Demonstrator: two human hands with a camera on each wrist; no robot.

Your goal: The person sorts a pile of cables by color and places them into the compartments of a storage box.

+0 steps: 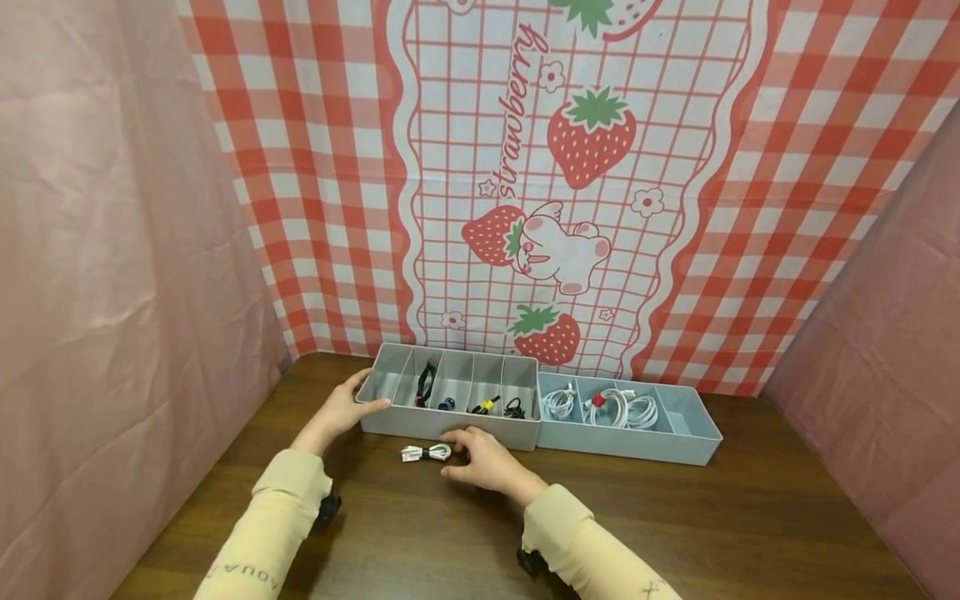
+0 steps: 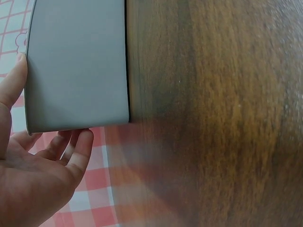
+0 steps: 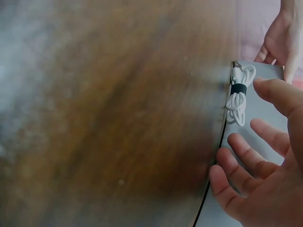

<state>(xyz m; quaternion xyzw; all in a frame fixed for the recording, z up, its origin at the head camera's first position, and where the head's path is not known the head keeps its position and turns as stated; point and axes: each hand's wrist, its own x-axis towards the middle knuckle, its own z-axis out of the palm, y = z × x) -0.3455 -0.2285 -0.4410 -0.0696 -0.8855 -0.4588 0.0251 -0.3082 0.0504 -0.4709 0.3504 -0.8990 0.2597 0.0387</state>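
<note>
A grey divided box (image 1: 450,423) stands on the table. At its left end is my left hand (image 1: 347,408), its thumb along the front rim and its fingers against the end wall, as the left wrist view (image 2: 42,175) of that hand also shows. In front of the box lies a white cable (image 1: 426,452), coiled and tied with a black strap. My right hand (image 1: 487,462) is just right of this cable, fingers spread and holding nothing. In the right wrist view the cable (image 3: 240,97) sits apart from the fingers.
Inside the grey box are a black cable (image 1: 426,383), a small blue item (image 1: 447,404), a yellow-and-black item (image 1: 486,406) and a black coiled cable (image 1: 514,408). A light blue divided box (image 1: 630,442) adjoins on the right, with white cables (image 1: 621,408). A checkered curtain (image 1: 330,208) hangs behind.
</note>
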